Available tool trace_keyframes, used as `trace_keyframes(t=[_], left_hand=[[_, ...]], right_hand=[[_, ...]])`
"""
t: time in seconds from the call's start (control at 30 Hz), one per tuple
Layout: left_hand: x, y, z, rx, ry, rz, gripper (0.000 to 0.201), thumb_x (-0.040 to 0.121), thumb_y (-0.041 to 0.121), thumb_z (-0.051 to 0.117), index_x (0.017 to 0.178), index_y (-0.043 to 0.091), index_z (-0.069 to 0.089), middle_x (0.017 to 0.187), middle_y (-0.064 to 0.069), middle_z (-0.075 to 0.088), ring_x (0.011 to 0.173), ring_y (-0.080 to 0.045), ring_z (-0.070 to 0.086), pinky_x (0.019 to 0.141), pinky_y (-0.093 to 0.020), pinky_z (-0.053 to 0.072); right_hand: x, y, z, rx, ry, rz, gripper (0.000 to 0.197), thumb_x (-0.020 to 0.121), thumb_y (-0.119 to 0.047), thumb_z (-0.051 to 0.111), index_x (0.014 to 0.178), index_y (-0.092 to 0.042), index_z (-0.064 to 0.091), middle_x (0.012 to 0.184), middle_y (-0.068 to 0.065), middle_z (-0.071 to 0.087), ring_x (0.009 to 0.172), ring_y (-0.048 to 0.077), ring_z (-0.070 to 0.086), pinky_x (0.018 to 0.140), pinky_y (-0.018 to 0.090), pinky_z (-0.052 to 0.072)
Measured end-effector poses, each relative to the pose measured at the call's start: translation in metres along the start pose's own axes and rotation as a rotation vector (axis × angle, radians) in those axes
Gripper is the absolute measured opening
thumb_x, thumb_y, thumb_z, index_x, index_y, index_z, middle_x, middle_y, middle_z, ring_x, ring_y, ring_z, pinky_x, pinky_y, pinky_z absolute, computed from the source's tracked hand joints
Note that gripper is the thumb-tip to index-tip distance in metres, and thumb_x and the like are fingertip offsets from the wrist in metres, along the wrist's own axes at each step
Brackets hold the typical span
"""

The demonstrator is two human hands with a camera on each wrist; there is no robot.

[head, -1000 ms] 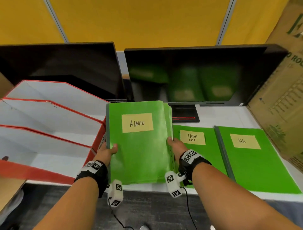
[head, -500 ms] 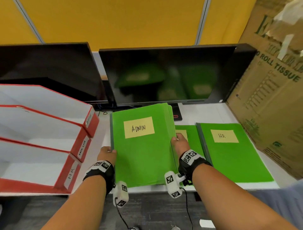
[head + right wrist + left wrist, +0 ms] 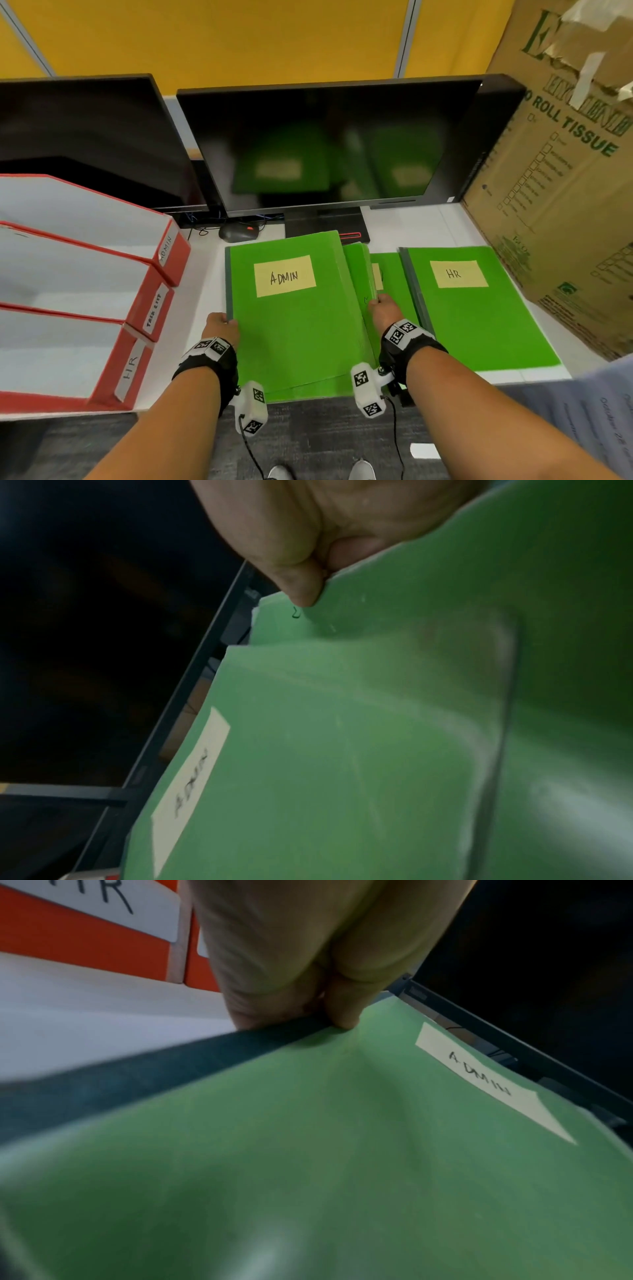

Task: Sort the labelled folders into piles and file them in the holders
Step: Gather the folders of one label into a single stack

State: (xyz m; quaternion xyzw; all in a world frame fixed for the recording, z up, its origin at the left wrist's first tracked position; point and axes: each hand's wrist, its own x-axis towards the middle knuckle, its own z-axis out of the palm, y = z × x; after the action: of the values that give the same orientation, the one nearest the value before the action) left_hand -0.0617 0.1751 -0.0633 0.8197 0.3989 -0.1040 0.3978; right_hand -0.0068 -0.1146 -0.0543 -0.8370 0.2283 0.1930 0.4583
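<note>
A stack of green folders topped by one labelled ADMIN (image 3: 294,315) is held between both hands above the white desk's front edge. My left hand (image 3: 221,323) pinches its dark spine (image 3: 143,1066), thumb on the cover. On the opposite side, my right hand (image 3: 383,308) grips the open edge (image 3: 308,599). Beside it lies a pile labelled HR (image 3: 472,308); another green pile (image 3: 390,274) between them is mostly hidden. Three red and white holders (image 3: 144,308) at the left read ADMIN, TASK LIST and HR.
Two dark monitors (image 3: 335,144) stand behind the folders, with a black mouse (image 3: 238,232) under them. A large cardboard box (image 3: 561,192) walls off the right side. White desk (image 3: 205,270) shows between the holders and the stack.
The view has swung left and back, bringing the holders' labelled fronts into sight. The ADMIN stack stays in both hands and now covers most of the TASK LIST pile.
</note>
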Motion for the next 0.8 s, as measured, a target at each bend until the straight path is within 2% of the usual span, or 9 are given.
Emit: trace_keyframes(t=[0.13, 0.23, 0.3, 0.37, 0.43, 0.53, 0.6, 0.67, 0.8], left_hand=[[0.01, -0.001, -0.004, -0.071, 0.059, -0.028, 0.037, 0.095, 0.003, 0.042, 0.132, -0.002, 0.044, 0.116, -0.027, 0.059, 0.096, -0.037, 0.057, 0.084, -0.036, 0.043], [0.014, -0.006, -0.006, -0.143, 0.092, -0.051, 0.049, 0.093, -0.003, 0.038, 0.139, 0.01, 0.034, 0.091, -0.019, 0.057, 0.076, -0.031, 0.055, 0.073, -0.037, 0.044], [0.017, -0.012, -0.01, -0.122, 0.137, -0.042, 0.055, 0.09, -0.004, 0.039, 0.139, 0.019, 0.03, 0.102, -0.023, 0.058, 0.082, -0.037, 0.06, 0.072, -0.042, 0.049], [0.021, -0.021, -0.016, -0.037, 0.185, -0.016, 0.05, 0.088, -0.003, 0.039, 0.13, 0.023, 0.038, 0.114, -0.025, 0.052, 0.08, -0.038, 0.058, 0.07, -0.043, 0.052], [0.026, -0.027, -0.025, 0.081, 0.19, -0.016, 0.039, 0.088, 0.0, 0.039, 0.115, 0.026, 0.051, 0.117, -0.021, 0.044, 0.076, -0.037, 0.057, 0.073, -0.043, 0.053], [0.034, -0.033, -0.034, 0.256, 0.181, -0.072, 0.041, 0.086, 0.007, 0.042, 0.109, 0.033, 0.064, 0.125, -0.015, 0.04, 0.101, -0.042, 0.052, 0.092, -0.049, 0.049], [0.031, -0.032, -0.033, 0.326, 0.164, -0.095, 0.046, 0.084, 0.012, 0.047, 0.122, 0.036, 0.058, 0.144, -0.01, 0.029, 0.127, -0.04, 0.034, 0.106, -0.055, 0.035], [0.024, -0.027, -0.024, 0.408, 0.106, -0.056, 0.055, 0.082, 0.022, 0.056, 0.134, 0.038, 0.046, 0.155, -0.006, 0.015, 0.139, -0.035, 0.019, 0.112, -0.057, 0.023], [0.013, -0.018, 0.007, 0.574, -0.074, 0.17, 0.073, 0.082, 0.039, 0.064, 0.146, 0.037, 0.028, 0.158, -0.01, 0.013, 0.143, -0.036, 0.019, 0.115, -0.051, 0.027]], right_hand=[[0.007, 0.009, 0.001, 0.043, 0.014, 0.041, 0.038, 0.099, -0.014, 0.036, 0.135, -0.001, 0.042, 0.103, 0.014, 0.052, 0.087, 0.022, 0.045, 0.072, 0.025, 0.031], [0.008, 0.008, 0.001, 0.046, 0.032, 0.041, 0.041, 0.098, -0.012, 0.04, 0.137, -0.002, 0.04, 0.109, 0.016, 0.056, 0.089, 0.025, 0.051, 0.073, 0.025, 0.035], [0.005, 0.004, -0.001, 0.014, 0.041, 0.035, 0.043, 0.098, -0.008, 0.037, 0.14, -0.001, 0.036, 0.124, 0.02, 0.056, 0.102, 0.031, 0.056, 0.076, 0.028, 0.04], [0.002, -0.001, -0.004, -0.046, 0.043, 0.046, 0.044, 0.099, -0.003, 0.032, 0.143, -0.002, 0.031, 0.134, 0.019, 0.05, 0.116, 0.033, 0.052, 0.085, 0.03, 0.042], [0.004, 0.0, -0.008, -0.019, 0.094, 0.07, 0.045, 0.098, 0.0, 0.03, 0.143, -0.004, 0.031, 0.134, 0.018, 0.051, 0.113, 0.03, 0.053, 0.082, 0.028, 0.04], [0.005, 0.005, -0.013, 0.074, 0.107, 0.098, 0.044, 0.099, -0.004, 0.032, 0.143, -0.001, 0.031, 0.135, 0.016, 0.05, 0.121, 0.027, 0.049, 0.096, 0.027, 0.038], [0.006, 0.006, -0.012, 0.009, 0.122, 0.076, 0.045, 0.099, -0.008, 0.037, 0.143, -0.003, 0.032, 0.126, 0.021, 0.054, 0.103, 0.031, 0.055, 0.078, 0.028, 0.041], [0.01, 0.011, -0.009, -0.046, 0.124, 0.062, 0.047, 0.098, -0.01, 0.039, 0.144, -0.007, 0.032, 0.108, 0.02, 0.056, 0.078, 0.026, 0.051, 0.059, 0.025, 0.036], [0.008, 0.009, -0.01, 0.02, 0.129, 0.03, 0.046, 0.096, -0.004, 0.039, 0.142, -0.005, 0.036, 0.113, 0.022, 0.057, 0.082, 0.022, 0.048, 0.061, 0.025, 0.036]])
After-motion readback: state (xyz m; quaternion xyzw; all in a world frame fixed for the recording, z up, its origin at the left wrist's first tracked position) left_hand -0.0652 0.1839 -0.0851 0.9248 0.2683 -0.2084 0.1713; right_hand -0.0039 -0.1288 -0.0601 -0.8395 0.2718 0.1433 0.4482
